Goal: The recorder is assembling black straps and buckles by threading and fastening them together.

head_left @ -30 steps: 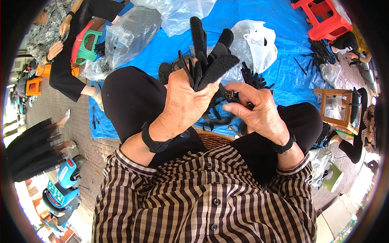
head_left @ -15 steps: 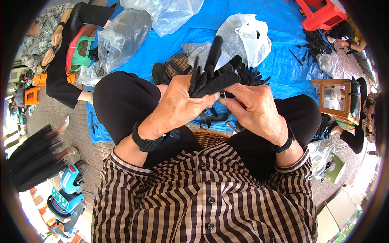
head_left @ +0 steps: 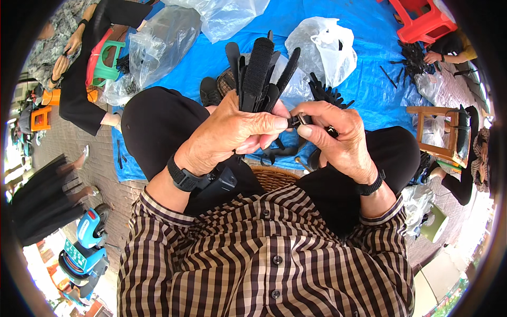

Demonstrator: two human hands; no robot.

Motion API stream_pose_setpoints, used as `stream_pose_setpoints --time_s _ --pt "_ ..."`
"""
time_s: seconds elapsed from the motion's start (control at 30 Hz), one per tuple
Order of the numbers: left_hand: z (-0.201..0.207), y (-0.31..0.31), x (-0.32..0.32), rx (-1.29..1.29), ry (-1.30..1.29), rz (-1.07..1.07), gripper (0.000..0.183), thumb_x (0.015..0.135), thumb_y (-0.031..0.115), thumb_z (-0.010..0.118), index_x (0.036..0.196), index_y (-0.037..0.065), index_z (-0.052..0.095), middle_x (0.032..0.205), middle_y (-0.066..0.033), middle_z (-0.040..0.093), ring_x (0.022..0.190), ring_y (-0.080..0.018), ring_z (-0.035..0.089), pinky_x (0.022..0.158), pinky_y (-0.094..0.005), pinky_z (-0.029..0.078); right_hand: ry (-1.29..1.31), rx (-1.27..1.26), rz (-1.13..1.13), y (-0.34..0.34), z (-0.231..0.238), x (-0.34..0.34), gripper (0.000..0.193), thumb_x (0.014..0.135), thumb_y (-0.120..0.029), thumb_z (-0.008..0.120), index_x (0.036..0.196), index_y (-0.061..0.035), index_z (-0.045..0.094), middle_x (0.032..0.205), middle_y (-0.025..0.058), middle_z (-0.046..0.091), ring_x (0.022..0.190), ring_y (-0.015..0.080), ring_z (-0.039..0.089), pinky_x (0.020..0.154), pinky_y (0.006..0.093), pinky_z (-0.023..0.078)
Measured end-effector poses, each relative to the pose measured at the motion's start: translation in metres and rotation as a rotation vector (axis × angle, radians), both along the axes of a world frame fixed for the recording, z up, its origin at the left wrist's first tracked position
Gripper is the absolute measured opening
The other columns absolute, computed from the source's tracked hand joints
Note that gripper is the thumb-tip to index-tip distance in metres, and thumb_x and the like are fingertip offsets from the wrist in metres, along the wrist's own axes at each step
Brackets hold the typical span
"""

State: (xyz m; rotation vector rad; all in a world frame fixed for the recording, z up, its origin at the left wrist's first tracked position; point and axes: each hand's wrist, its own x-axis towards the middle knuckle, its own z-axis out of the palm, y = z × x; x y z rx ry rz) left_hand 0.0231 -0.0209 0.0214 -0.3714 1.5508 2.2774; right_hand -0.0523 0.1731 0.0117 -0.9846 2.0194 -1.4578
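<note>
My left hand (head_left: pixel 224 132) is closed round a bunch of black hook-and-loop straps (head_left: pixel 259 74), whose rounded ends fan upward. Between my two hands a small dark buckle (head_left: pixel 298 120) with a shiny edge sits at the end of a black strap. My right hand (head_left: pixel 340 140) pinches it between thumb and forefinger, close to my left thumb tip. Just beyond the right hand lies another cluster of black straps (head_left: pixel 327 95). Below my hands, between my knees, shows the rim of a wicker basket (head_left: pixel 274 178).
A blue tarp (head_left: pixel 369 63) spreads ahead, bearing clear plastic bags (head_left: pixel 163 47) and a white bag (head_left: pixel 319 50). A wooden stool (head_left: pixel 435 129) stands at the right, a red stool (head_left: pixel 425 26) farther off. People sit at both sides; a blue scooter (head_left: pixel 90 253) is lower left.
The strap bunch in my left hand has turned more upright and spread. A buckle now shows between my fingertips, and my right hand has shifted slightly right.
</note>
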Motion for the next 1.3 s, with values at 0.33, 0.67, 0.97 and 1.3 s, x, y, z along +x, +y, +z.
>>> stream_pose_setpoints --time_s 0.33,0.67,0.97,1.3 --pt "0.002 -0.001 0.002 0.079 0.034 0.019 0.017 0.080 0.014 0.067 0.088 0.001 0.059 0.054 -0.0041 0.052 0.038 -0.0037 0.040 0.034 -0.0170 0.028 0.055 -0.123 -0.014 -0.002 -0.007 0.004 0.025 0.078 -0.010 0.067 0.101 -0.0052 0.062 0.074 0.0055 0.062 0.053 0.0069 0.049 0.052 0.0218 0.041" --pt "0.012 0.005 0.003 -0.043 0.086 0.045 0.019 0.081 0.018 0.066 0.083 0.002 0.057 0.055 -0.0026 0.050 0.041 -0.0032 0.038 0.037 -0.0162 0.027 0.156 -0.269 -0.055 -0.005 -0.016 0.007 0.023 0.079 -0.007 0.065 0.101 -0.0019 0.062 0.084 0.0093 0.065 0.063 0.0127 0.060 0.057 0.0233 0.046" --pt "0.023 0.014 0.005 -0.115 0.109 0.130 0.021 0.081 0.018 0.065 0.082 0.000 0.055 0.054 -0.0028 0.049 0.039 -0.0042 0.035 0.038 -0.0171 0.027 0.029 -0.333 -0.082 -0.001 -0.011 0.007 0.024 0.080 -0.008 0.065 0.103 -0.0035 0.062 0.083 0.0064 0.065 0.063 0.0065 0.056 0.058 0.0222 0.045" --pt "0.023 0.027 0.003 -0.312 0.198 0.100 0.012 0.081 0.008 0.066 0.087 0.001 0.060 0.065 -0.0027 0.057 0.053 -0.0070 0.052 0.046 -0.0201 0.041 0.349 -0.306 -0.096 0.007 -0.008 -0.002 0.023 0.077 -0.004 0.064 0.100 -0.0052 0.062 0.075 0.0110 0.063 0.051 0.0174 0.056 0.048 0.0254 0.044"
